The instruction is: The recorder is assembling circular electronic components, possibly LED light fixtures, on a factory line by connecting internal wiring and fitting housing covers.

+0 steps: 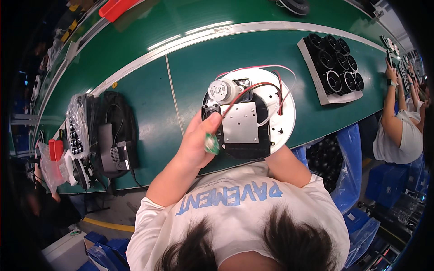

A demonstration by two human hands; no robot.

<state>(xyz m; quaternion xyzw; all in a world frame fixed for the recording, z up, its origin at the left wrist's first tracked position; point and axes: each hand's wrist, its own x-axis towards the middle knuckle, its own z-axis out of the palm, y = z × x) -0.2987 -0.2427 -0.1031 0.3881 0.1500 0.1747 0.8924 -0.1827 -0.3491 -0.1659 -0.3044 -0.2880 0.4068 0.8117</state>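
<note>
A round white housing (285, 108) is held up before my chest. Its inner face carries a black base, a silver metal plate (239, 123), a small motor (221, 91) and red, black, pink and white wires. My left hand (197, 141) grips the left edge, thumb bent over the black part. A small green circuit board (211, 143) sits against that thumb; whether it is pinched or hanging, I cannot make out. My right forearm (287, 166) reaches behind the housing's lower right edge, which hides my right hand and its fingers.
Black ring-shaped parts (334, 63) fill a white tray at the right of the green bench. On the left lie a black bag (120, 131) and plastic-wrapped parts (77, 124). A blue-lined bin (326, 160) holds black pieces below the right edge. A co-worker's arm (391, 104) is at far right.
</note>
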